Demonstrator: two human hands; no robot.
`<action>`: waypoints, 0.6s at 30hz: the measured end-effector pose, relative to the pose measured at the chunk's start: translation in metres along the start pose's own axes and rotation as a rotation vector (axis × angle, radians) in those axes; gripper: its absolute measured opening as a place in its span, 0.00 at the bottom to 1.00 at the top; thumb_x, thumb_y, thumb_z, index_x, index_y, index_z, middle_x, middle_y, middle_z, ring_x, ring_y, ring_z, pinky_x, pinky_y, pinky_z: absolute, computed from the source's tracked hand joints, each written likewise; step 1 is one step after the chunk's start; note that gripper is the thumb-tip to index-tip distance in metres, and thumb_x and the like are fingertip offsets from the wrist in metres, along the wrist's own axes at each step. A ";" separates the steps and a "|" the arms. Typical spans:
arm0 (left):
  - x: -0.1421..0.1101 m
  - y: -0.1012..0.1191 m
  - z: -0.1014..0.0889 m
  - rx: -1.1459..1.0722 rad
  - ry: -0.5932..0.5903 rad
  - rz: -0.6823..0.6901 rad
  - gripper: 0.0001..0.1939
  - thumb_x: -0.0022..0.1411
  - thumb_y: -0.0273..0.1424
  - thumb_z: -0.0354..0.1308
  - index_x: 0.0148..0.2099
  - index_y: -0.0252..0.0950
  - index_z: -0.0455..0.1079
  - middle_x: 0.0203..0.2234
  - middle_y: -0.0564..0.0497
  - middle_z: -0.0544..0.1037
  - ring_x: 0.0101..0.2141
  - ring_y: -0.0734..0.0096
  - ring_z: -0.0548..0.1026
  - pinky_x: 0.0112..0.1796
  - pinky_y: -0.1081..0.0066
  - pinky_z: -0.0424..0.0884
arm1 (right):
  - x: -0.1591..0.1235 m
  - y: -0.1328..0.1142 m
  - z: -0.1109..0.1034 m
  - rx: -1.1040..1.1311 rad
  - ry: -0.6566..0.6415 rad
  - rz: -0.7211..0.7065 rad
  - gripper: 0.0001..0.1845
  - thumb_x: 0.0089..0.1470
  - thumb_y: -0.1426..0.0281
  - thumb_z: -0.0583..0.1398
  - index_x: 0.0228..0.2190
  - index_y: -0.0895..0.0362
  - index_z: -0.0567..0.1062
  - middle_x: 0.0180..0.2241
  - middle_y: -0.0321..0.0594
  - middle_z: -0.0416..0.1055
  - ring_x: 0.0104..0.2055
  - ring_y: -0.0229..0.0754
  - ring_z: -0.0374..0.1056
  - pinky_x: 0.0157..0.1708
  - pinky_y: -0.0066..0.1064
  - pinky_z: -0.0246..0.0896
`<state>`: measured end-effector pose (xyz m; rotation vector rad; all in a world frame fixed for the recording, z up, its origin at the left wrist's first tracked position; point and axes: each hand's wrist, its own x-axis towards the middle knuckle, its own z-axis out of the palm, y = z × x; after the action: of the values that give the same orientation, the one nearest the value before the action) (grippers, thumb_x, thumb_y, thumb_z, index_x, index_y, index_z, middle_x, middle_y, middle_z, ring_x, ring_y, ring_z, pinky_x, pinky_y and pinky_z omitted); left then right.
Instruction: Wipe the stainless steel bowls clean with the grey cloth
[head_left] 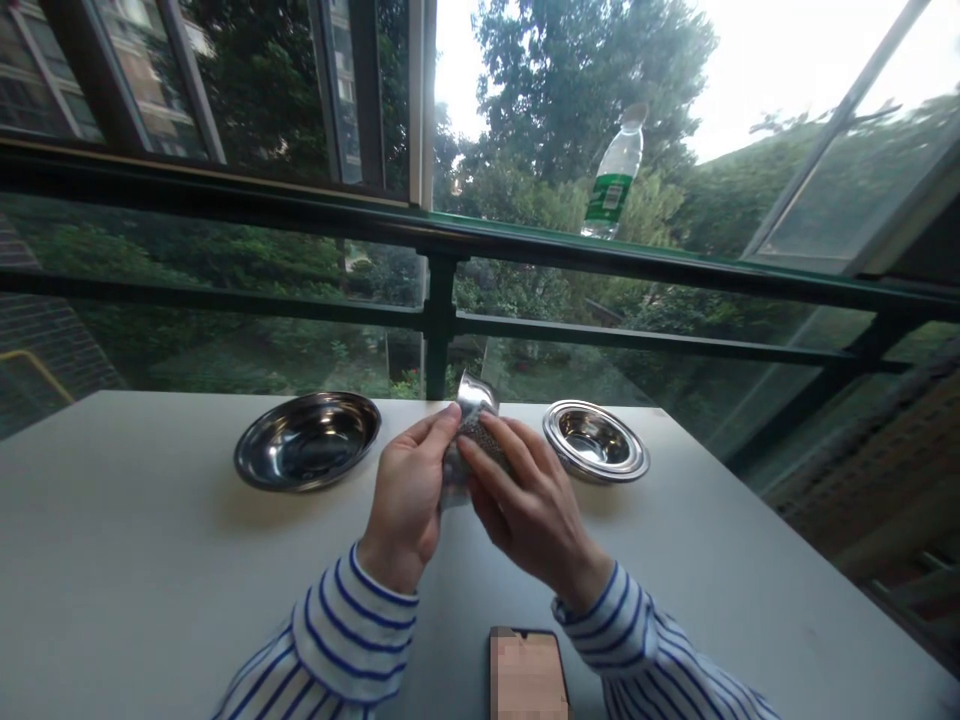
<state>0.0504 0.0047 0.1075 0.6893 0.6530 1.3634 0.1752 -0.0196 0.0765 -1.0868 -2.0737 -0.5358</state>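
Observation:
In the middle of the head view, my left hand [409, 490] grips a shiny metal object [478, 392] with a rounded, curved upper end. Its lower part is blurred and partly covered by my fingers, so its exact kind cannot be made out. My right hand [529, 490] is closed over the object's right side, fingers bent across a dark grey mesh-like piece [487, 432]. Whether that piece is separate or part of the metal object is unclear. Both hands are raised above the white table [300, 590], between two metal bowls.
A wide steel bowl [259, 462] stands at the back left, a smaller wide-rimmed steel bowl [559, 432] at the back right. A phone [529, 675] lies near the front edge. Behind the table runs a dark green railing [439, 300], with a plastic bottle [611, 190] upon it.

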 end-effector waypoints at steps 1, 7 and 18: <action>-0.001 -0.001 0.001 0.013 -0.018 -0.002 0.06 0.51 0.30 0.61 0.32 0.32 0.73 0.21 0.54 0.76 0.20 0.79 0.71 0.23 0.79 0.67 | 0.002 0.002 -0.001 0.006 0.012 0.038 0.21 0.56 0.70 0.53 0.52 0.53 0.65 0.55 0.47 0.59 0.55 0.51 0.55 0.49 0.46 0.58; -0.005 -0.003 0.003 -0.001 -0.037 -0.020 0.07 0.53 0.30 0.59 0.34 0.32 0.72 0.22 0.54 0.76 0.19 0.79 0.71 0.22 0.78 0.67 | 0.006 0.001 -0.008 0.021 0.016 0.052 0.22 0.55 0.69 0.52 0.52 0.57 0.65 0.55 0.51 0.58 0.54 0.52 0.54 0.50 0.47 0.57; -0.010 0.001 0.009 -0.048 -0.088 -0.045 0.06 0.55 0.28 0.57 0.35 0.31 0.72 0.26 0.51 0.78 0.27 0.75 0.75 0.31 0.76 0.70 | 0.007 -0.004 -0.011 -0.009 0.057 0.072 0.20 0.55 0.72 0.53 0.50 0.62 0.67 0.50 0.53 0.60 0.49 0.49 0.58 0.48 0.44 0.58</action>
<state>0.0556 -0.0062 0.1142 0.6888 0.5608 1.2963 0.1735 -0.0253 0.0888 -1.1339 -1.9771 -0.5353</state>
